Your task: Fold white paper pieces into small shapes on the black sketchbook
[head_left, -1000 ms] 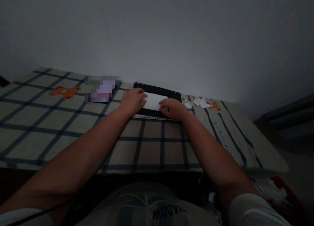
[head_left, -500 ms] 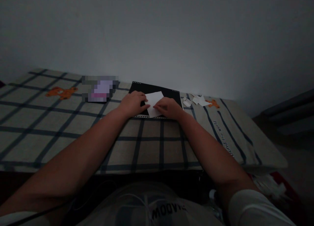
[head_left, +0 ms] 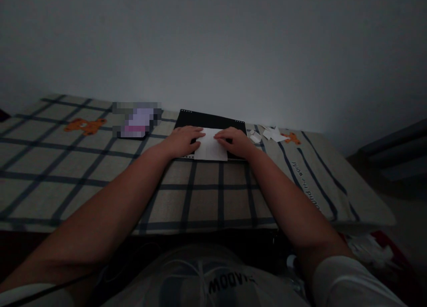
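A white sheet of paper lies on a black mat near the far edge of a checked cloth. My left hand rests on the paper's left edge with fingers stretched flat. My right hand presses the paper's right edge, fingers also flat and extended. The fingertips of both hands nearly meet over the top of the sheet. The room is dim.
Small white paper scraps lie to the right of the mat. A blurred purple object sits to the left. Orange bear prints mark the cloth. A plain wall rises behind. Red and white things sit low right.
The paper has turned from a diagonal to lie square with the mat. Both hands have gone from pinching it to lying flat on it.
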